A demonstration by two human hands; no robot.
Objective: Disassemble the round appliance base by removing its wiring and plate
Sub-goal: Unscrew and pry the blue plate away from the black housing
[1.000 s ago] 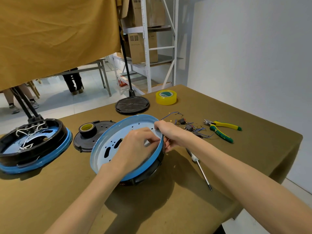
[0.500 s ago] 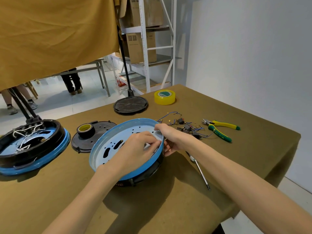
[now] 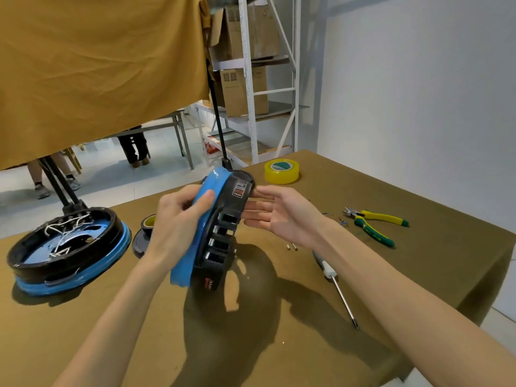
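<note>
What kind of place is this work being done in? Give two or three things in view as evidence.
Probably a workshop or storeroom. The cloth-covered table holds pliers, a screwdriver and tape; a metal shelf rack behind it holds cardboard boxes. A second appliance base waits at the left.

Glossy blue-and-black plastic appliance base (image 3: 220,227), matt olive cloth over the table (image 3: 363,289), shiny metal screwdriver (image 3: 339,291) shaft.

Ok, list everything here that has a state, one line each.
round base: lifted, tipped on edge
left hand: grips the base's blue rim
right hand: open, fingers straight beside the base
second base: flat on table, white wires still inside
pliers: lying on table
screwdriver: lying on table
yellow tape: flat on table
</note>
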